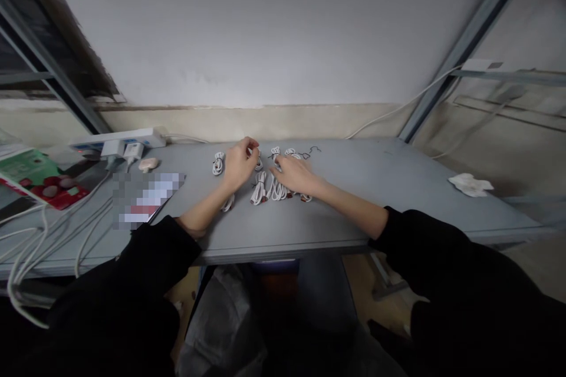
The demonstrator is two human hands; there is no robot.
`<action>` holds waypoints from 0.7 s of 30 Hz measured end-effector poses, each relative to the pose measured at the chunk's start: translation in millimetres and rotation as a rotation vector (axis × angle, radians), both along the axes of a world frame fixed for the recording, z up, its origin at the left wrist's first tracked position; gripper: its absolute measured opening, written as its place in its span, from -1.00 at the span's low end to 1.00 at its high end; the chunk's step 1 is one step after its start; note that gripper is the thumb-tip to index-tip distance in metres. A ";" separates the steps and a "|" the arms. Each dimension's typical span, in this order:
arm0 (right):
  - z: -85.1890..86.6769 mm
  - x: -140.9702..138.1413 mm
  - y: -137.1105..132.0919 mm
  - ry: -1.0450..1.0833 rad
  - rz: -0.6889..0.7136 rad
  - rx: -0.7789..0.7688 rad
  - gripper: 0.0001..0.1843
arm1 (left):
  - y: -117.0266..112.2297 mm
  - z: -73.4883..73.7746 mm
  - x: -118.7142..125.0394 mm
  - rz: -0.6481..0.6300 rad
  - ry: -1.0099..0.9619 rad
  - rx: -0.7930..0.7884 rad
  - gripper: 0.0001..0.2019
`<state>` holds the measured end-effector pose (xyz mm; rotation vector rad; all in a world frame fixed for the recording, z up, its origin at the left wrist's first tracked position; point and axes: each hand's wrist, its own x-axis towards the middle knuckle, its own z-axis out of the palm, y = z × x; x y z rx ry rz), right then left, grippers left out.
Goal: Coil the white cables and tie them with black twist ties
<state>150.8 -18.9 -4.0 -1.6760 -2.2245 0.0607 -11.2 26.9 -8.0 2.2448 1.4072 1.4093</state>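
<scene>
My left hand (241,162) is over the desk with its fingers curled, closed on a coiled white cable (258,161) that is partly hidden behind the thumb. My right hand (295,174) reaches in from the right, thumb and forefinger closed around the lower end of another coiled white cable (275,152) with a dark tie. Several similar coils lie around both hands: one (218,163) left of my left hand, another (259,189) in front between the hands, and one (279,188) just below my right fingers. Some show reddish ends.
Thin black ties (315,149) lie behind my right hand. At the left are a phone (152,200), a power strip (150,136) with plugged chargers, loose white cables (44,235) and a red-green box (39,174). Crumpled tissue (469,184) is on the right; metal posts flank the desk.
</scene>
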 end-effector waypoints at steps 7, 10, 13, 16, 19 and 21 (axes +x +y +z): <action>8.9 -0.6 -8.8 -0.065 0.006 -0.153 -0.67 | -7.2 2.1 4.4 -0.018 0.074 -0.025 -0.83; 5.3 3.4 -2.5 -0.025 0.025 -0.170 -0.70 | -10.4 3.1 6.4 -0.035 0.078 -0.041 -0.83; -0.9 8.6 6.5 0.043 0.032 -0.175 -0.74 | -13.3 4.2 8.5 -0.062 0.069 -0.054 -0.84; -5.0 11.5 14.1 0.133 0.031 -0.129 -0.80 | -15.6 5.1 10.4 -0.095 0.050 -0.065 -0.87; -3.6 10.9 17.5 0.252 0.005 -0.058 -0.77 | -17.4 5.7 12.2 -0.138 -0.025 -0.072 -0.86; 0.3 9.3 17.0 0.357 -0.033 0.015 -0.72 | -18.0 6.1 12.8 -0.178 -0.083 -0.076 -0.77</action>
